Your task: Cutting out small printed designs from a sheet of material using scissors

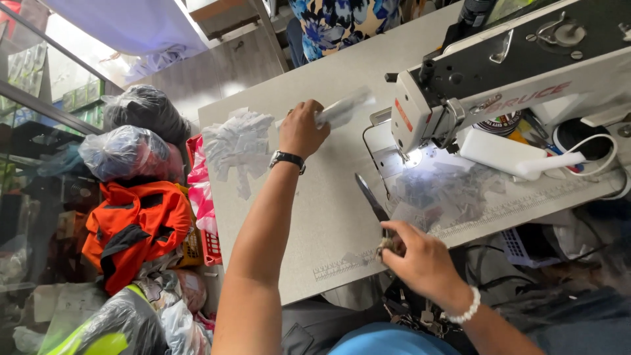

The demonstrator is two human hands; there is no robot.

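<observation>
Carrying a white strip (343,108) toward the far table edge, left hand (301,128) clamped; right hand (420,260) gripping scissors (372,199) (next probably stacking).

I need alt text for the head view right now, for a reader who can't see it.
Seen from above, a person's left hand holds a pale translucent strip over a grey sewing table, beside a pile of white pieces. The right hand holds scissors, blades open, near a white sewing machine.

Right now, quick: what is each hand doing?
Left hand: closed on a small pale translucent fabric piece.
Right hand: closed on dark metal scissors, blades on the grey table.
</observation>
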